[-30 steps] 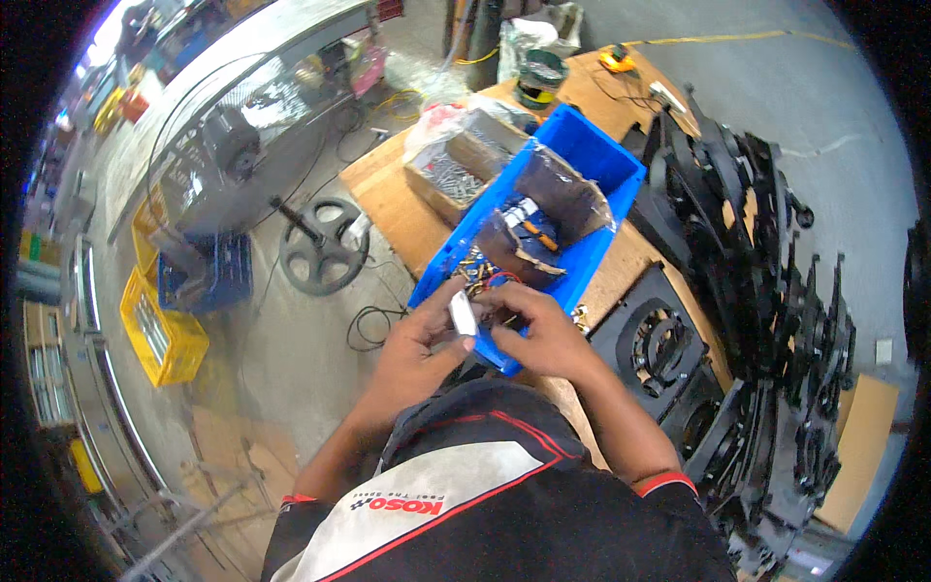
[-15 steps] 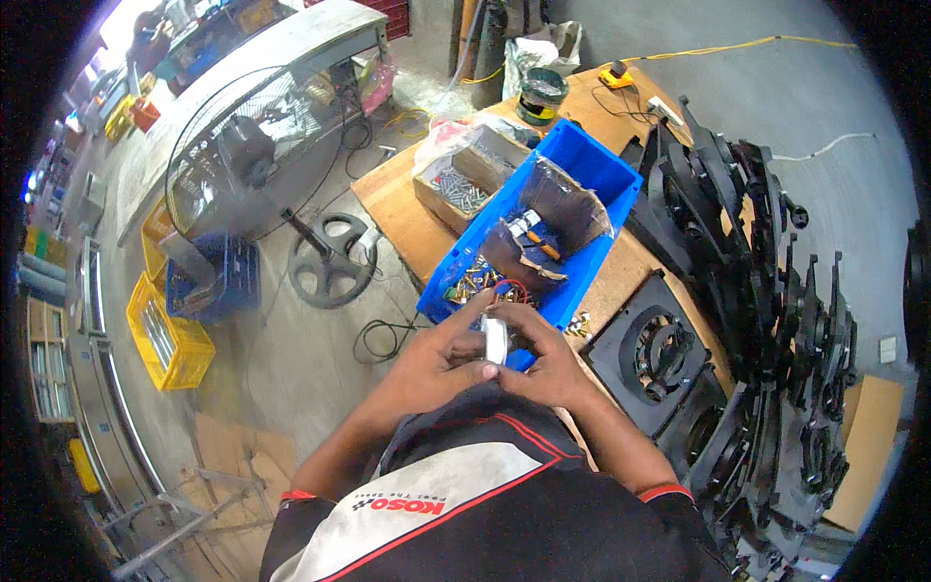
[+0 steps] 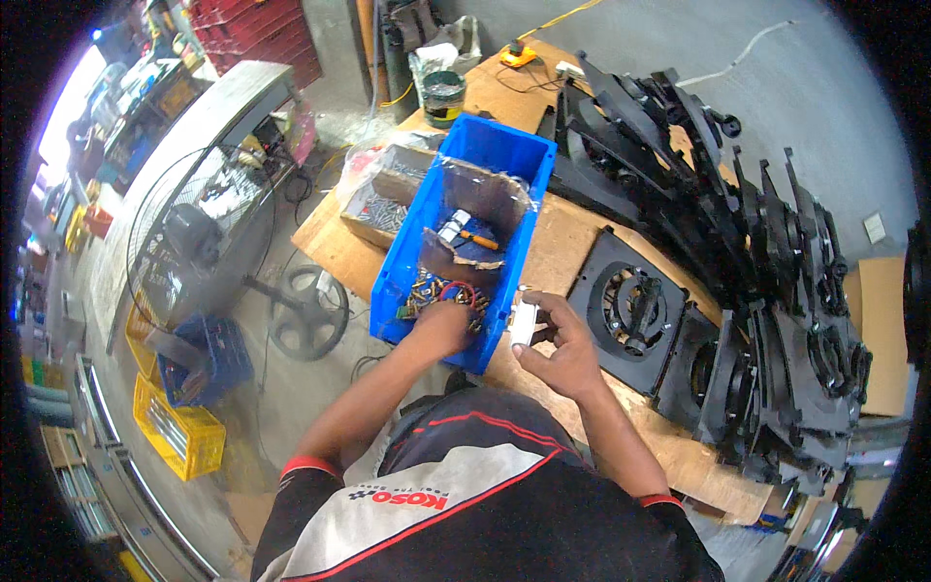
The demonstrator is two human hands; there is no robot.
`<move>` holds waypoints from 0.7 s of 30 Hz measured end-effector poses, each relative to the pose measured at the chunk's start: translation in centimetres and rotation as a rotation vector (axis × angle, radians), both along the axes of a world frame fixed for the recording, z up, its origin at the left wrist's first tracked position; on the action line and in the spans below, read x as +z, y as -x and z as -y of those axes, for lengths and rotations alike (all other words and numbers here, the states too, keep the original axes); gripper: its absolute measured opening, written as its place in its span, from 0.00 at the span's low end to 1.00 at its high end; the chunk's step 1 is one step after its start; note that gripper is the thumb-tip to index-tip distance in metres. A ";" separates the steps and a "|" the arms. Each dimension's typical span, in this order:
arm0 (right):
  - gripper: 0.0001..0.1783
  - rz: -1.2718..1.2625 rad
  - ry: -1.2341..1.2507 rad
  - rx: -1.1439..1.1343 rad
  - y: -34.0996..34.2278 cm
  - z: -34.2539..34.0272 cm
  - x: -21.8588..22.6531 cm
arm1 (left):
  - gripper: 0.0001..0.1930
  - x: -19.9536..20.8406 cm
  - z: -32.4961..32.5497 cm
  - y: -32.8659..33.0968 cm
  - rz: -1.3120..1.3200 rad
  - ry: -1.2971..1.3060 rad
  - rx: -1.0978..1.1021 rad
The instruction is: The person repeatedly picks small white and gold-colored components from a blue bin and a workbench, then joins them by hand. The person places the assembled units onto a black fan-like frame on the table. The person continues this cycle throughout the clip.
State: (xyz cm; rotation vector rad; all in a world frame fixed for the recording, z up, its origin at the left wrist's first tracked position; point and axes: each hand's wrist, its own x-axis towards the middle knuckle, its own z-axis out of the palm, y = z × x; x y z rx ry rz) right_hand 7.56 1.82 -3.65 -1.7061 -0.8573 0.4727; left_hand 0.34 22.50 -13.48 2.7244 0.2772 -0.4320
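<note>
Holding white piece, reaching into blue bin

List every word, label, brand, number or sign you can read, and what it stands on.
Shirt: red lettering on the pale panel, smaller print beside it; not copied here.
Dark tub: yellow marking, too small to read.
White piece in right hand: no legible text.

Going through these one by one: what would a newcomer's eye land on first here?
Probably the bright blue bin mid-picture on the wooden table, with the left hand among its small metal parts. Just right of it, the right hand holds a white piece. Next come the crowded black parts along the right side and the big fan at left.
</note>
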 end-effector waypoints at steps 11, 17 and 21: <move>0.35 -0.085 0.091 -0.131 1.5 3.6 -1.1 | 0.07 -1.6 0.9 -3.0 -0.018 -0.109 -0.029; 0.36 -0.048 0.095 -0.056 1.0 3.1 -2.2 | 0.08 -4.8 -0.2 -2.4 0.033 0.007 -0.031; 0.36 -0.069 0.100 -0.005 0.6 2.1 -1.8 | 0.07 -4.8 -0.2 -2.2 -0.024 0.006 -0.101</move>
